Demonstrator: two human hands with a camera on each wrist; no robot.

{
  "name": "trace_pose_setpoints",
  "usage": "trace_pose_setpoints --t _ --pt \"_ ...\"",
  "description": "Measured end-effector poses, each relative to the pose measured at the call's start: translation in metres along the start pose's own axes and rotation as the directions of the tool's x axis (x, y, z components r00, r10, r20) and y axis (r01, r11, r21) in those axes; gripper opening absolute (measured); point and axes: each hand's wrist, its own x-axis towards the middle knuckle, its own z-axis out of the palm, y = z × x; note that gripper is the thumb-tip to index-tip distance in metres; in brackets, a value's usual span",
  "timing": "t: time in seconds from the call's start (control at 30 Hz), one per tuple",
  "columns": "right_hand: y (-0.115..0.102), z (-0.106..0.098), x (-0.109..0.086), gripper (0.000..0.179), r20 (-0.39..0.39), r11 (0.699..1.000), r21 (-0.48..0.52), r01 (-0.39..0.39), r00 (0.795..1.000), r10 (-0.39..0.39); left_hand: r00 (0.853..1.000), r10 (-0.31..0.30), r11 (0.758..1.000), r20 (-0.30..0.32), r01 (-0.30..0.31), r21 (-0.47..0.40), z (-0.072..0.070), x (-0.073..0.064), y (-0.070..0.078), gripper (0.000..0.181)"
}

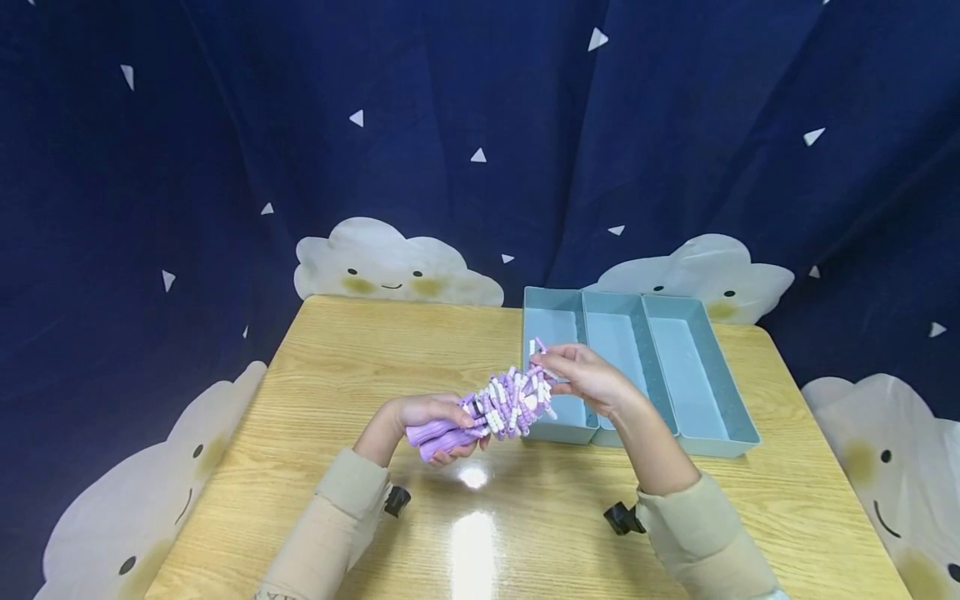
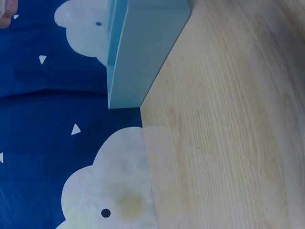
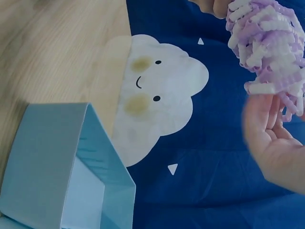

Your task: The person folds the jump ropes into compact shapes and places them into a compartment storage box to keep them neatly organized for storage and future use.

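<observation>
A beaded jump rope (image 1: pixel 513 404), purple and white, is bundled into a thick coil above the wooden table. My left hand (image 1: pixel 438 417) grips it at its two lilac handles (image 1: pixel 444 443), thumb on top and fingers curled underneath. At the far end of the bundle, my right hand (image 1: pixel 588 375) pinches a beaded strand between thumb and fingers. The right wrist view has the beaded coil (image 3: pixel 269 43) close up, with the right hand (image 3: pixel 276 138) below it and some fingers of the left hand (image 3: pixel 209 5) at the top edge.
A pale blue tray (image 1: pixel 647 350) with three long compartments stands at the back right of the wooden table (image 1: pixel 360 358), partly behind the right hand. Behind the table hangs a dark blue curtain (image 1: pixel 450 75) with clouds and white triangles.
</observation>
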Motion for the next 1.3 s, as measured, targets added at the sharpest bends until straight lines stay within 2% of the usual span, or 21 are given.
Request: trace_pose_setpoints --t 0.17,0.43,0.5,0.7,0.87,1.13,1.3 --pt "0.0009 -0.0014 0.0006 0.039 -0.049 0.997 -0.073 -0.036 0.998 0.033 0.999 -0.037 0.999 0.002 0.037 -0.013 -0.001 0.0003 0.0013 0.035" --pt "0.0035 -0.0032 -0.0001 0.057 -0.076 0.996 -0.024 -0.08 0.994 0.078 0.999 -0.049 0.999 -0.02 0.05 0.015 -0.0025 -0.0005 0.0012 0.026" --pt "0.0042 -0.0026 0.0004 0.053 -0.089 0.997 -0.001 -0.08 0.993 0.08 0.999 -0.044 0.999 -0.031 0.045 0.02 -0.003 -0.0009 0.001 0.024" --pt "0.0067 0.0003 0.0019 0.023 -0.111 0.996 0.077 -0.051 0.992 0.06 0.999 -0.017 1.0 -0.042 0.018 0.009 -0.004 -0.0016 -0.0008 0.023" --pt "0.0083 0.0017 0.0016 0.023 -0.122 0.996 0.078 -0.039 0.991 0.048 0.999 0.001 1.0 -0.046 -0.001 0.017 -0.0042 -0.0021 -0.0018 0.022" --pt "0.0093 0.0002 0.0005 0.031 -0.185 0.997 -0.078 0.006 0.982 -0.021 0.999 0.001 1.0 -0.047 -0.001 0.013 -0.0031 -0.0013 -0.0014 0.021" --pt "0.0085 -0.0019 -0.0006 0.042 -0.179 0.988 -0.152 0.009 0.983 -0.037 0.999 -0.003 1.0 -0.054 0.004 0.016 -0.0028 -0.001 -0.0015 0.021"
